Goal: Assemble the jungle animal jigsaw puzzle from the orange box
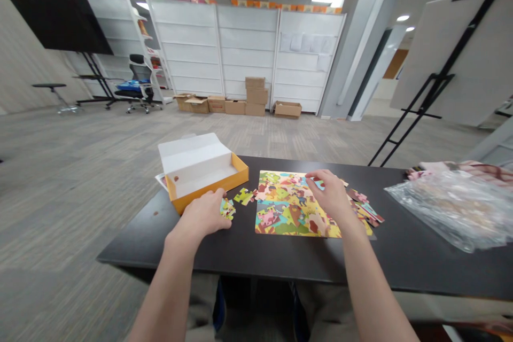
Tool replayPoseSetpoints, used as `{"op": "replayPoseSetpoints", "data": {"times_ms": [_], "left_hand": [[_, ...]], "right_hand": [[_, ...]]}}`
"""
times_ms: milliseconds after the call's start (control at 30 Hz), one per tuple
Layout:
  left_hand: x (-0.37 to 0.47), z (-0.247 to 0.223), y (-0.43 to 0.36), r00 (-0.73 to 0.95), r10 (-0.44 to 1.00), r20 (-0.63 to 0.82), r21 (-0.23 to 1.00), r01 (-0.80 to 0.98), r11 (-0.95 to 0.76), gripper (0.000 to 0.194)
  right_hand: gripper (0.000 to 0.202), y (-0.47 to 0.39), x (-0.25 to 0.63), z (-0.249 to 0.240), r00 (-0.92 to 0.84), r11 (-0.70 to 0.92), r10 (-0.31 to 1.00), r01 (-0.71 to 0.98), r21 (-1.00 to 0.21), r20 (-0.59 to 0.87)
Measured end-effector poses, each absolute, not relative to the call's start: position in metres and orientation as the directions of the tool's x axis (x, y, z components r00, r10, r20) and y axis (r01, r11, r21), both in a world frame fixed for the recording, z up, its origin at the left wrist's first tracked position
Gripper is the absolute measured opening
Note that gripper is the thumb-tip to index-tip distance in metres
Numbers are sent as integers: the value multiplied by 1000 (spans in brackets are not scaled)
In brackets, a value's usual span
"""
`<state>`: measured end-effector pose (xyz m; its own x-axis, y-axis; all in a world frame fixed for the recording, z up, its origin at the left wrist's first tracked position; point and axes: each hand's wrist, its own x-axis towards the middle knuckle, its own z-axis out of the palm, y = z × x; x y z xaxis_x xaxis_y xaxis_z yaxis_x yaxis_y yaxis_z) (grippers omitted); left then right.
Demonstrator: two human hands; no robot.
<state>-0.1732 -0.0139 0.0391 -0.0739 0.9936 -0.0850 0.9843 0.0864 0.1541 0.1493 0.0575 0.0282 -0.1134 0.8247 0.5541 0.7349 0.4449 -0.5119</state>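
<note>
My left hand [205, 214] rests on the dark table beside the yellow box, its thumb and fingers closed around several jigsaw puzzle pieces [227, 209]. My right hand [331, 191] is over the colourful puzzle board [286, 228], thumb and index fingertips close together in a pinch. Whatever may be between those fingertips is too small to make out. Loose green puzzle pieces [243, 196] lie between my left hand and the board. More pieces [366, 207] are scattered at the board's right edge, partly hidden by my right forearm.
An open yellow box [212, 186] with a white interior stands at the table's left. Crumpled clear plastic [452, 208] covers the right side of the table [276, 262]. Beyond are cardboard boxes [255, 96], white shelving, an office chair [138, 83] and a whiteboard stand [430, 88].
</note>
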Motion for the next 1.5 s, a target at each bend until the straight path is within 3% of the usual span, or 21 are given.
{"op": "replayPoseSetpoints", "data": {"times_ms": [167, 400, 600, 700, 800, 1033, 1167, 1233, 1300, 1400, 1500], "left_hand": [[-176, 44, -13, -41, 996, -80, 163, 985, 53, 61], [-181, 45, -13, 33, 999, 14, 269, 963, -35, 50], [-143, 47, -15, 177, 982, 71, 415, 890, -190, 57], [-119, 43, -15, 290, 952, 96, 484, 822, -299, 55], [-99, 39, -13, 366, 922, 125, 510, 774, -376, 59], [-79, 23, -5, 335, 906, 259, 634, 648, -422, 75], [-72, 18, -3, 182, 922, 342, 815, 430, -388, 88], [-67, 21, -2, 102, 955, 277, 930, 223, -293, 95], [-62, 27, -3, 98, 986, 133, 986, -110, -122, 90], [-52, 33, -4, 220, 975, -30, 827, -543, 148, 61], [-43, 32, -3, 248, 966, -71, 659, -716, 232, 47]], "right_hand": [[17, 56, 150, 26, -137, 452, 824, 744, -492, 550], [16, 54, 146, 28, -164, 438, 855, 737, -514, 493], [21, 37, 108, 34, -306, 443, 894, 491, -750, 328], [27, 30, 93, 30, -394, 340, 902, 389, -856, 179], [30, 28, 85, 23, -428, 255, 901, 393, -884, 69], [34, 35, 84, 16, -371, 322, 910, 348, -881, 186], [37, 37, 91, 21, -288, 220, 948, 274, -936, 139], [41, 37, 94, 24, -251, 169, 961, 194, -967, 117], [40, 38, 95, 26, -239, 142, 965, 109, -984, 112], [36, 40, 95, 26, -232, 152, 963, 52, -987, 136], [33, 43, 94, 24, -198, 205, 963, 99, -974, 182]]}}
